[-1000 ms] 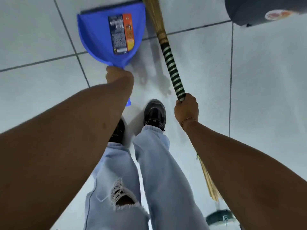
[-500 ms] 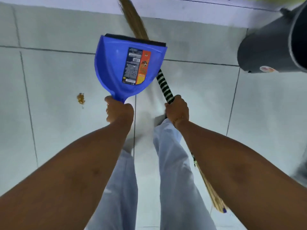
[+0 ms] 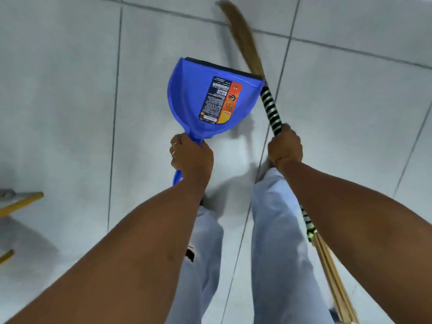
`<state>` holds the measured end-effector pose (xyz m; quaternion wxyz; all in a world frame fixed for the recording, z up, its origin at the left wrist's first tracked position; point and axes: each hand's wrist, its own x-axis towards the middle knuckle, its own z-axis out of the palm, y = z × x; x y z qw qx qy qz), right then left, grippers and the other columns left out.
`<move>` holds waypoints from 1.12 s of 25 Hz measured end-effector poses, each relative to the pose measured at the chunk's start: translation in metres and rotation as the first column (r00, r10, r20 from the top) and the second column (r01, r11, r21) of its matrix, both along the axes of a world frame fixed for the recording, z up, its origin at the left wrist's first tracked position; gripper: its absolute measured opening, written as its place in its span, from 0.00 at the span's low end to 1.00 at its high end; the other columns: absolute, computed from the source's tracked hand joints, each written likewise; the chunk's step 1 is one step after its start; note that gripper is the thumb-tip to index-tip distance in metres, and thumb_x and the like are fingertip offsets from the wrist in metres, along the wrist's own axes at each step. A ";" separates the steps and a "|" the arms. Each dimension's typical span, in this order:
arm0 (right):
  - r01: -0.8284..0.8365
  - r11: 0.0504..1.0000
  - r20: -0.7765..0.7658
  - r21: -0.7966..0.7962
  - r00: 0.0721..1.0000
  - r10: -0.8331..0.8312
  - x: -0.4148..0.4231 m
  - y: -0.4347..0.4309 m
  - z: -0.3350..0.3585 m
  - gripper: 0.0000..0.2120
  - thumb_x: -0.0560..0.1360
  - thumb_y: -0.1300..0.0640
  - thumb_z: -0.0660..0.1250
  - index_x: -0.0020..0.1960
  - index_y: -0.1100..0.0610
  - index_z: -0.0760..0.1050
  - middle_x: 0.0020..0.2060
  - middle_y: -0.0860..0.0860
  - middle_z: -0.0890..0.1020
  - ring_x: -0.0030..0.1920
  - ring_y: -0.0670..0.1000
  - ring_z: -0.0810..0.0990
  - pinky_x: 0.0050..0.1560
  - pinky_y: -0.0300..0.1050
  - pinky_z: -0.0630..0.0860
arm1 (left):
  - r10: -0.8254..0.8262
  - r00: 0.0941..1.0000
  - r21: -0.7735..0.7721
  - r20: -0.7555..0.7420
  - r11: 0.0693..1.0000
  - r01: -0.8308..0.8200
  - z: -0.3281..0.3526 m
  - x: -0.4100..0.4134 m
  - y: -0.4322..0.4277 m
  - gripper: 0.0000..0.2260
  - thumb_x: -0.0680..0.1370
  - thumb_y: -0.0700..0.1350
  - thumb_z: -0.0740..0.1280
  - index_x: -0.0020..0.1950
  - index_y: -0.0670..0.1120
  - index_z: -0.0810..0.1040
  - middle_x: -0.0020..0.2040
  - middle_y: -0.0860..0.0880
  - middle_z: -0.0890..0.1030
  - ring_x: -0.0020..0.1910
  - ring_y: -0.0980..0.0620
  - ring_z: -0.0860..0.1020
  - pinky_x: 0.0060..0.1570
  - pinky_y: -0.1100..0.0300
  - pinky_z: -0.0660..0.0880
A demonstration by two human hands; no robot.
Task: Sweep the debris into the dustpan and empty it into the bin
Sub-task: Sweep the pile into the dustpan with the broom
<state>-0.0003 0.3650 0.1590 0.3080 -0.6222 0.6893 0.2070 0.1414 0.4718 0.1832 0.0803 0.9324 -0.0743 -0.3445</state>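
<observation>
A person stands on a pale tiled floor (image 3: 70, 101) with one dustpan and one broom, both held up in front of the legs. The left hand (image 3: 191, 157) is curled tight round the handle of the blue dustpan (image 3: 194, 99), fingers (image 3: 175, 149) pressed together and wrapped about the neck of the pan; the handle's end pokes out below the fist. The pan fans out beyond the fingers, open side toward the camera, one printed label (image 3: 219, 100) stuck inside it and a dark rubber lip along its far edge. No debris can be made out in it.

The right hand (image 3: 285, 146) is closed in a fist on the broom (image 3: 271, 106), fingers wrapped round the black-and-white striped grip. Beyond the knuckles the striped part passes just beside the dustpan's right corner, and the brown bristles (image 3: 243, 38) sweep onward, blurred, above the floor. Behind the wrist the broom's bundled pale stalks (image 3: 332, 277) run back past the right forearm toward the lower edge of view.

Two legs in light blue jeans (image 3: 278, 242) show beneath the arms, one rip visible at the left knee. Well off to the left of the left hand, at the picture's edge, lie two yellow-edged pieces (image 3: 21, 203) of something that cannot be identified. Neither the bin nor any debris on the tiles is in sight.
</observation>
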 end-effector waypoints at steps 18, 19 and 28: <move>-0.141 0.983 -0.258 0.120 0.951 0.168 0.030 0.040 -0.147 0.21 0.79 0.62 0.57 0.71 0.59 0.60 0.64 0.60 0.71 0.64 0.63 0.71 0.59 0.57 0.72 | -0.110 0.994 0.258 -0.014 0.960 0.110 -0.176 0.067 0.134 0.33 0.75 0.32 0.61 0.75 0.41 0.47 0.65 0.36 0.71 0.62 0.33 0.71 0.62 0.41 0.66; -0.164 0.978 -0.269 0.131 0.943 0.194 0.030 0.040 -0.152 0.20 0.79 0.62 0.57 0.70 0.59 0.61 0.63 0.60 0.72 0.64 0.63 0.70 0.59 0.58 0.72 | -0.153 0.988 0.260 0.019 0.955 0.143 -0.183 0.070 0.131 0.33 0.76 0.32 0.60 0.75 0.41 0.46 0.65 0.36 0.71 0.61 0.33 0.71 0.63 0.41 0.65; -0.425 0.901 -0.315 0.086 0.846 0.429 -0.013 0.044 -0.178 0.21 0.75 0.71 0.56 0.67 0.60 0.66 0.59 0.61 0.74 0.58 0.66 0.71 0.55 0.60 0.71 | -0.285 0.948 0.209 0.141 0.945 0.253 -0.237 0.102 0.137 0.30 0.76 0.30 0.57 0.75 0.38 0.47 0.60 0.32 0.73 0.58 0.31 0.72 0.64 0.41 0.64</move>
